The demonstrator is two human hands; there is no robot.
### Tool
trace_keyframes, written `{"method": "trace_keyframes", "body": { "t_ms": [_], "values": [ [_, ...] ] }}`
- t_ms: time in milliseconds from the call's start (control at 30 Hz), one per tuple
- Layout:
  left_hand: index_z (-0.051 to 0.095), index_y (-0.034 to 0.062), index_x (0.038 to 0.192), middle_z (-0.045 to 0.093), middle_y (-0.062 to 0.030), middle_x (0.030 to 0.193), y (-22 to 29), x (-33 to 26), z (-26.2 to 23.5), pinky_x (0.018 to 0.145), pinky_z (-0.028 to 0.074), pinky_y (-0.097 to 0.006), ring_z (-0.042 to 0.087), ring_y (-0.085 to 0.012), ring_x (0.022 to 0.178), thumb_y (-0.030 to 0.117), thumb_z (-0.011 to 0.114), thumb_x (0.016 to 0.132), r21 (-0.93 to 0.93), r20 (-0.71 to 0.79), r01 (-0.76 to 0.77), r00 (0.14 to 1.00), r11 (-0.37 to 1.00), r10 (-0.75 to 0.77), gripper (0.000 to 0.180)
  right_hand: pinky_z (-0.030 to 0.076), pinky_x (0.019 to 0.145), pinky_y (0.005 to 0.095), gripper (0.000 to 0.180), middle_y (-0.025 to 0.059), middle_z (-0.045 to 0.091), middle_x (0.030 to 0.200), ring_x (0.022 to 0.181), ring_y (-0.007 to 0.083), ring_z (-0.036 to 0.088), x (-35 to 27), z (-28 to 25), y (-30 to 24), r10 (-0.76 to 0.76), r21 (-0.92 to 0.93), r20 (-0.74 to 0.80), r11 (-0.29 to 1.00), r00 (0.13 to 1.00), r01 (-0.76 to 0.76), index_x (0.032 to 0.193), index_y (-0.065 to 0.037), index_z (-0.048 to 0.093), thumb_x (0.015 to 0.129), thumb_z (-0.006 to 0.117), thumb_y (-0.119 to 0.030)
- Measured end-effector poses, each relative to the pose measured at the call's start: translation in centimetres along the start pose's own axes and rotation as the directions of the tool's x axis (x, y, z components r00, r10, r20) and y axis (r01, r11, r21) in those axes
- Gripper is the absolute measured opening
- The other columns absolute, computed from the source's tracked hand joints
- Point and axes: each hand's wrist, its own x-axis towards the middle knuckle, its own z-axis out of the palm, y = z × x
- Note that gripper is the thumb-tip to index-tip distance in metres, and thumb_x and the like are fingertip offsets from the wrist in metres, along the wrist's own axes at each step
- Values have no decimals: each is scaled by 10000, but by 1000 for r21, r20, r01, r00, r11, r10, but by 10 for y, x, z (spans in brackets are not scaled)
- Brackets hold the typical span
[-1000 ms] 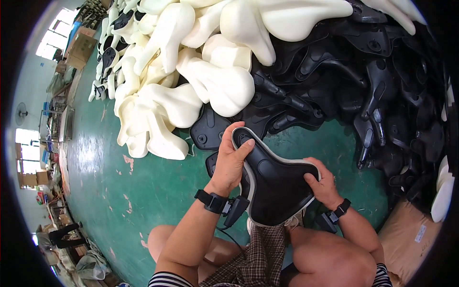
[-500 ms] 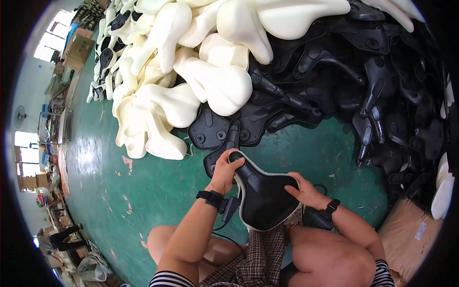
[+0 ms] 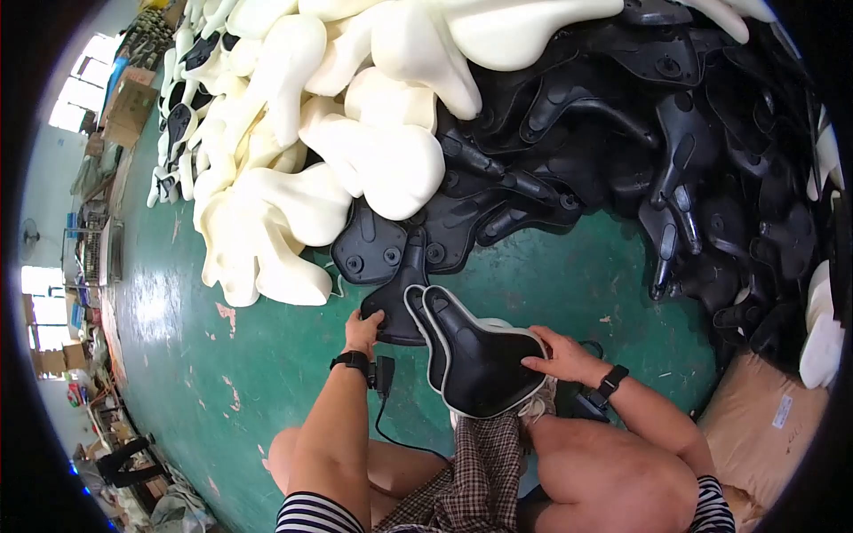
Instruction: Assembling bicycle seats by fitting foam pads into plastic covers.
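My right hand [image 3: 570, 359] grips the wide end of a bicycle saddle [image 3: 489, 371], its thumb on the black underside. A pale rim runs around that saddle's edge. Another saddle [image 3: 435, 362] of the same kind lies against it, mostly hidden behind, its narrow nose beside the first. To the left, my left hand [image 3: 360, 332] pinches the edge of a black saddle base [image 3: 402, 306], which lies with its nose pointing away from me. The thumb is over the base; the fingers below its edge are partly hidden.
A heap of cream foam saddle pads [image 3: 382, 169] rises ahead and to the left. Black saddle bases [image 3: 613, 173] are piled ahead and to the right. A brown sack [image 3: 755, 417] stands by my right side on the green floor [image 3: 293, 373]. Shelves and boxes line the far left.
My left hand has let go of the front saddle's nose and moved left to the black base. The front saddle now rests against another one, still held by my right hand.
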Motion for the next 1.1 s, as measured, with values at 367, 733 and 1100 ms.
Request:
{"method": "trace_keyframes", "body": {
  "t_ms": [367,733,1100],
  "values": [
    [643,10,869,594,-74,790,170,-120,-55,701,458,-321,580,-209,760,41,668,771,318,19,-895,337,314,941,106,487,869,379,713,217,575,1196,1038,322,609,10,7,-4,83,-126,48,989,995,-76,1344,-37,407,825,695,-433],
    [451,25,1337,544,-72,1214,165,-195,-1,868,436,-260,553,-149,1008,191,588,925,-236,423,-703,547,671,722,466,476,544,269,254,9,604,759,606,95,556,-96,-43,56,404,374,-326,885,855,-276,1033,-31,595,925,604,-261],
    [572,-4,1179,640,-77,931,31,-266,-74,689,501,-295,589,-154,740,191,666,855,195,702,-866,451,460,551,389,469,527,266,222,13,669,788,607,102,581,-206,94,99,410,140,76,898,909,-417,1037,-89,693,852,645,-202]
  ]
}}
